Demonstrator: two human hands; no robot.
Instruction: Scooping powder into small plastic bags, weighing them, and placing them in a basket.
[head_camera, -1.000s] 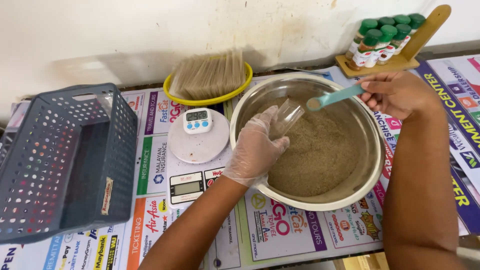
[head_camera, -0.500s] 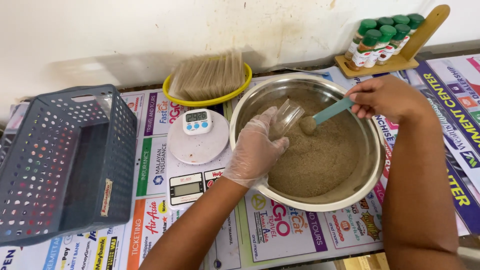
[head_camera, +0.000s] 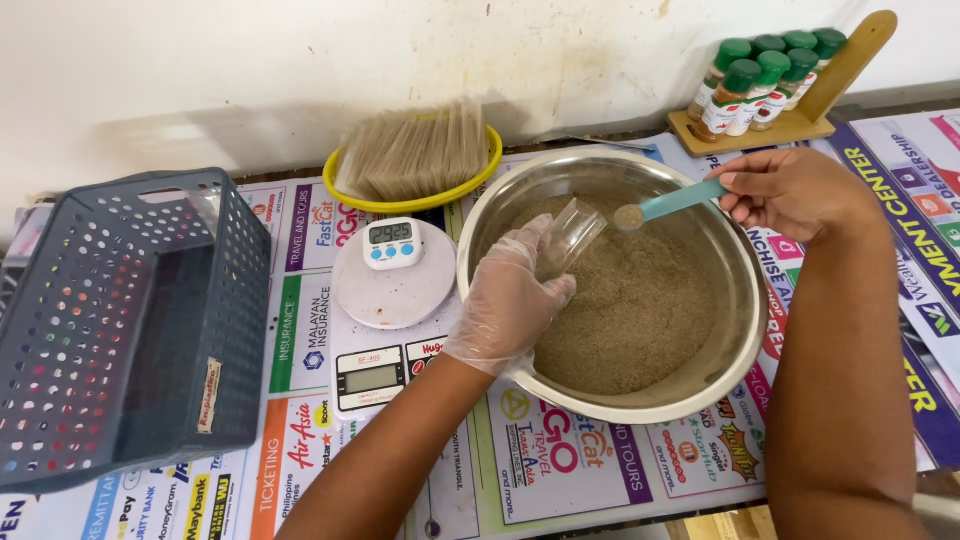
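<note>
Large round steel bowl (head_camera: 745, 300) of tan granular powder; gloved left hand (head_camera: 510, 295), fingers wrapped around a small clear plastic pouch (head_camera: 573, 233) over it; bare right hand (head_camera: 795, 190) pinching a powder-filled teal measuring spoon (head_camera: 665, 205) beside the pouch's mouth

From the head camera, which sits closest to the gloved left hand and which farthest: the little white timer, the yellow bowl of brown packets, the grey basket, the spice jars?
Measured from the left hand:
1. White timer, just to its left on the round scale.
2. Yellow bowl, behind the timer by the wall.
3. Spice jars, far right on the wooden rack, and grey basket, far left: too close to call.
</note>
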